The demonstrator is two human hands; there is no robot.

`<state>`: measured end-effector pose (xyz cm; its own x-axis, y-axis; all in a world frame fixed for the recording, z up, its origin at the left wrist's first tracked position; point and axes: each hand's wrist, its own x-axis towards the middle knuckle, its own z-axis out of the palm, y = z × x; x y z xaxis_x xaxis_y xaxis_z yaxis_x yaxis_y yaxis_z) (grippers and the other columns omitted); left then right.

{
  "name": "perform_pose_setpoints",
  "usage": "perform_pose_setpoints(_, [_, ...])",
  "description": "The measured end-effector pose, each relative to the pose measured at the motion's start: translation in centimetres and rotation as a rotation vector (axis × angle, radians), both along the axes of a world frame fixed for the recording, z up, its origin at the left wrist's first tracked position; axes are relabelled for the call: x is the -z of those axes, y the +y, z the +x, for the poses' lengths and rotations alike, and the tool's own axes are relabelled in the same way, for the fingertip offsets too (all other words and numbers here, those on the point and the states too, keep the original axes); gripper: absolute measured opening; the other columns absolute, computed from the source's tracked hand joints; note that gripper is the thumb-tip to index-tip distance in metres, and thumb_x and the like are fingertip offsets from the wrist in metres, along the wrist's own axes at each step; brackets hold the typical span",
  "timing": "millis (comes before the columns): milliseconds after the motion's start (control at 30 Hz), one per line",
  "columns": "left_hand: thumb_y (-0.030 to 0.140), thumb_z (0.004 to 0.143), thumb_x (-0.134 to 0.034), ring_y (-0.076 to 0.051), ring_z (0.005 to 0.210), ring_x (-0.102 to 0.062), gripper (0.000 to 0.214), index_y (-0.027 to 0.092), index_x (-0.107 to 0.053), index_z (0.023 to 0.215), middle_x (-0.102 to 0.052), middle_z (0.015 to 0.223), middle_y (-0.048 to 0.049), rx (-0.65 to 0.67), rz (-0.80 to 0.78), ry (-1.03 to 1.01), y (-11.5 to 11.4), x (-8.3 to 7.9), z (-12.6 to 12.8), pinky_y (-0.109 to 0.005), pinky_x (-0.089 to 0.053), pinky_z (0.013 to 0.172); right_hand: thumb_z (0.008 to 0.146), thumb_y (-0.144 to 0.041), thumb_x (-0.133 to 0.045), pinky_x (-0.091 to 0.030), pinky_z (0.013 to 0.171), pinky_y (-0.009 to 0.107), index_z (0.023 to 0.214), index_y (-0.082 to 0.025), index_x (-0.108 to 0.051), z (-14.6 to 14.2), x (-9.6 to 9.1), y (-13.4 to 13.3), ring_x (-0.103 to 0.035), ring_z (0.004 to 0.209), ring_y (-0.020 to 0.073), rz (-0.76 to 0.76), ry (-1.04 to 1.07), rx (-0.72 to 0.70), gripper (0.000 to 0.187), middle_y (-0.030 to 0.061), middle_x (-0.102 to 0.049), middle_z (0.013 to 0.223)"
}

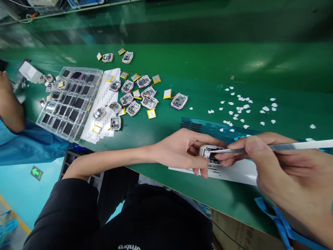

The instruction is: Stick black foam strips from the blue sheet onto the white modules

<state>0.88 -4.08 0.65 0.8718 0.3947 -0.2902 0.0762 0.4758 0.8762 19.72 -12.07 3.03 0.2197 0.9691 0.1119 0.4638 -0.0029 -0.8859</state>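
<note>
My left hand [183,150] is closed around a small white watch-like case [209,153], holding it just above the green table's near edge. My right hand [282,173] pinches metal tweezers [275,147]. Their tip rests on the open face of the case, where dark inner parts show. Under both hands lies a white paper sheet [235,172]. Part of the case is hidden by my fingers.
Several open watch cases with yellow-edged batteries [135,97] lie scattered at the middle left. A clear compartment tray [69,100] of dark squares sits further left, beside white sheets [104,100]. Small white scraps [241,107] dot the right. Another person's arm [9,104] shows at far left.
</note>
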Motion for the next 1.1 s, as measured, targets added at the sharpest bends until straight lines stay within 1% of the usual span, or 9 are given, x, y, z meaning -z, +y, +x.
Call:
perform_pose_setpoints(233, [0.012,0.076,-0.067,-0.013,0.06,-0.071,0.058,0.01,-0.07,0.134,-0.072,0.067,0.0016,-0.005,0.009,-0.004,0.0,-0.1,-0.1,-0.023,-0.061,0.058,0.104,-0.044,-0.061,-0.061,0.06,0.037,0.065,-0.034,-0.075,-0.2,-0.5,0.2,-0.071,0.065,0.0186,-0.003,-0.077,-0.027,0.042,0.0015,-0.075,0.073])
perform_pose_setpoints(367, [0.013,0.077,-0.068,-0.014,0.063,-0.073,0.058,0.008,-0.069,0.134,-0.073,0.069,0.0,-0.013,0.021,-0.012,0.0,-0.1,-0.2,-0.023,-0.061,0.058,0.104,-0.043,-0.059,-0.061,0.062,0.036,0.066,-0.036,-0.075,-0.1,-0.4,0.2,-0.072,0.067,0.0175,-0.017,-0.081,-0.049,0.042,0.0002,-0.076,0.074])
perform_pose_setpoints(500, [0.013,0.078,-0.068,-0.014,0.063,-0.073,0.054,0.012,-0.071,0.132,-0.073,0.07,0.0001,-0.011,0.018,0.003,0.0,-0.2,-0.2,-0.022,-0.06,0.057,0.104,-0.044,-0.059,-0.061,0.059,0.034,0.066,-0.039,-0.075,0.2,0.2,0.1,-0.072,0.065,0.0169,0.012,-0.069,-0.066,0.042,-0.0011,-0.076,0.074])
perform_pose_setpoints(600, [0.014,0.078,-0.068,-0.014,0.063,-0.074,0.053,0.013,-0.072,0.132,-0.073,0.07,0.0006,-0.006,0.004,0.011,0.0,-0.3,-0.3,-0.022,-0.06,0.057,0.104,-0.049,-0.059,-0.059,0.055,0.035,0.066,-0.038,-0.073,0.4,0.4,0.1,-0.069,0.059,0.0175,0.069,-0.08,-0.045,0.042,-0.0006,-0.074,0.071])
perform_pose_setpoints(700, [0.012,0.077,-0.066,-0.015,0.064,-0.074,0.054,0.014,-0.072,0.131,-0.073,0.07,0.0008,-0.006,0.005,0.02,0.0,-0.3,-0.3,-0.022,-0.06,0.057,0.103,-0.052,-0.059,-0.062,0.058,0.037,0.068,-0.036,-0.073,0.4,0.1,0.1,-0.069,0.059,0.0194,0.025,-0.092,-0.036,0.041,0.0008,-0.073,0.07])
perform_pose_setpoints(767, [0.011,0.076,-0.066,-0.014,0.064,-0.073,0.056,0.014,-0.072,0.132,-0.072,0.07,0.0009,-0.002,0.006,0.025,0.0,-0.3,-0.2,-0.022,-0.06,0.056,0.104,-0.051,-0.059,-0.064,0.063,0.038,0.069,-0.035,-0.073,0.4,0.0,0.1,-0.072,0.065,0.0209,-0.041,-0.095,-0.037,0.041,0.0019,-0.075,0.074])
perform_pose_setpoints(800, [0.012,0.076,-0.066,-0.014,0.064,-0.073,0.056,0.013,-0.072,0.132,-0.072,0.07,0.0008,0.001,0.006,0.029,0.0,-0.3,-0.2,-0.022,-0.06,0.056,0.103,-0.05,-0.059,-0.064,0.062,0.038,0.068,-0.035,-0.073,0.4,0.0,0.1,-0.073,0.065,0.0211,-0.04,-0.093,-0.045,0.041,0.002,-0.076,0.075])
perform_pose_setpoints(967, [0.014,0.078,-0.067,-0.015,0.063,-0.072,0.055,0.014,-0.071,0.133,-0.073,0.072,0.0003,0.02,0.014,0.058,0.0,-0.4,-0.1,-0.023,-0.06,0.055,0.103,-0.053,-0.061,-0.062,0.052,0.036,0.066,-0.038,-0.075,0.4,1.1,0.0,-0.069,0.056,0.0194,0.079,-0.049,-0.029,0.042,0.0,-0.074,0.069])
perform_pose_setpoints(1100, [0.014,0.079,-0.067,-0.014,0.061,-0.071,0.056,0.014,-0.07,0.134,-0.073,0.071,0.0002,0.025,0.02,0.062,0.1,-0.5,-0.2,-0.023,-0.059,0.055,0.104,-0.048,-0.061,-0.061,0.054,0.033,0.069,-0.037,-0.076,0.6,1.6,-0.1,-0.07,0.058,0.0178,0.098,-0.061,-0.05,0.039,-0.0009,-0.074,0.07])
